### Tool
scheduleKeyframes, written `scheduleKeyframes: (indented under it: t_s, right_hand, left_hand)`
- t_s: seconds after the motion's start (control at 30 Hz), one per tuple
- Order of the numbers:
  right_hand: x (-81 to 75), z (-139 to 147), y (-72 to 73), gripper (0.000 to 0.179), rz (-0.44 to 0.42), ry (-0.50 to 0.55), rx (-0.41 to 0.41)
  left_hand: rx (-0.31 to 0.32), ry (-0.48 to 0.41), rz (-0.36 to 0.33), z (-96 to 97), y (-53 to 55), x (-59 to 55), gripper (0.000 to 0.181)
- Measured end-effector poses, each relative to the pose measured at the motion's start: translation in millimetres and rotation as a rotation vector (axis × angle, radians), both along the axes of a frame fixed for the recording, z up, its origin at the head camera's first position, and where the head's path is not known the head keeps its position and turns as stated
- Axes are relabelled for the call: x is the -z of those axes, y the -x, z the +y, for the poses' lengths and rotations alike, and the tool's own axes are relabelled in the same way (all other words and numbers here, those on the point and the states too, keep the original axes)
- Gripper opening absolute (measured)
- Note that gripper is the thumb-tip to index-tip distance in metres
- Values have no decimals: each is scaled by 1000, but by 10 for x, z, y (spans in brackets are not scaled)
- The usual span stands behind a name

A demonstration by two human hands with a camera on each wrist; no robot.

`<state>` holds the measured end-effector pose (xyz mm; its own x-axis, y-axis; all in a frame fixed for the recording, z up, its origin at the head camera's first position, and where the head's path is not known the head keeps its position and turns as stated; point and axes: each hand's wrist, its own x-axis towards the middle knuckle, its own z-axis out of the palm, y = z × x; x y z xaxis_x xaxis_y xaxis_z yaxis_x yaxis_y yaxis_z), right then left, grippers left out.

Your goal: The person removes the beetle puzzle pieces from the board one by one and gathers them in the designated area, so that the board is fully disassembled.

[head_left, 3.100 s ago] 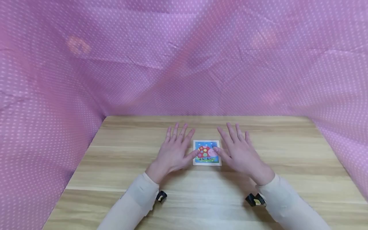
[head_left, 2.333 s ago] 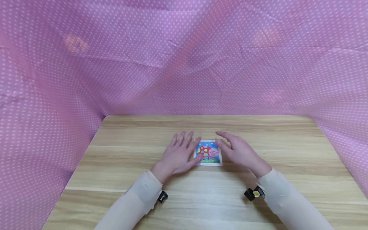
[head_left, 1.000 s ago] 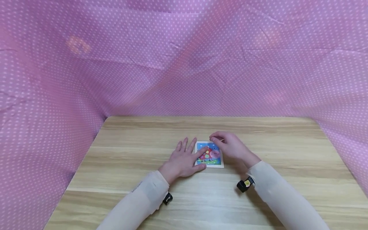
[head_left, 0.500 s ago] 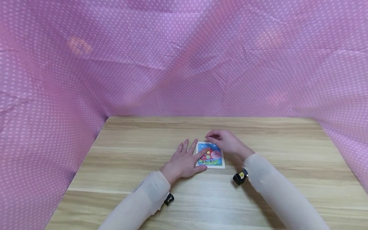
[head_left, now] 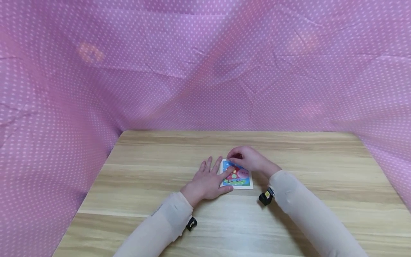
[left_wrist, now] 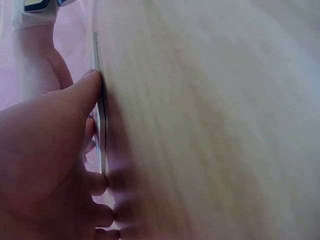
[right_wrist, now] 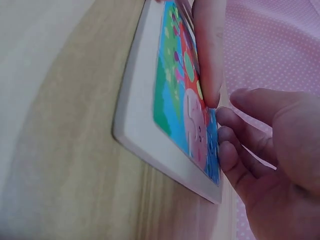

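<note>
The left hand [head_left: 208, 182] rested, fingers spread, partly on the board [head_left: 241, 181], which lay on the surface [head_left: 138, 182]; the right hand [head_left: 252, 159] curled at its far edge, grip unclear. Steady left pressure probably prevented sliding.

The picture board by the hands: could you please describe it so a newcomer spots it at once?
At the pale wooden table, in front of the pink dotted cloth, find the left hand and the right hand. Between them, partly hidden by both, lies the square picture board. Unlike the plain table around it, it shows a pink-faced, red, spotted creature on blue inside a white border.
</note>
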<state>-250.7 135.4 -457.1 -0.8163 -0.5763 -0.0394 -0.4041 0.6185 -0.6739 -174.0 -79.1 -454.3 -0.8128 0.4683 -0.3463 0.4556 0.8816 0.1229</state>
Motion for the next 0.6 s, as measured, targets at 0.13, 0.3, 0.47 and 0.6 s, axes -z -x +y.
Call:
scheduleKeyframes:
  t_s: [0.13, 0.3, 0.47, 0.6]
  right_hand:
    - [15, -18, 47, 18, -5, -5, 3]
    - [56, -37, 98, 16, 1, 0, -27]
    - [60, -37, 101, 16, -46, -14, -33]
    - [63, -40, 123, 18, -63, -21, -43]
  left_hand:
    - [0, -3, -1, -8, 24, -2, 74]
    - [4, 9, 11, -20, 49, 25, 74]
    - [10, 4, 21, -14, 50, 36, 74]
    - [10, 12, 22, -10, 67, 27, 73]
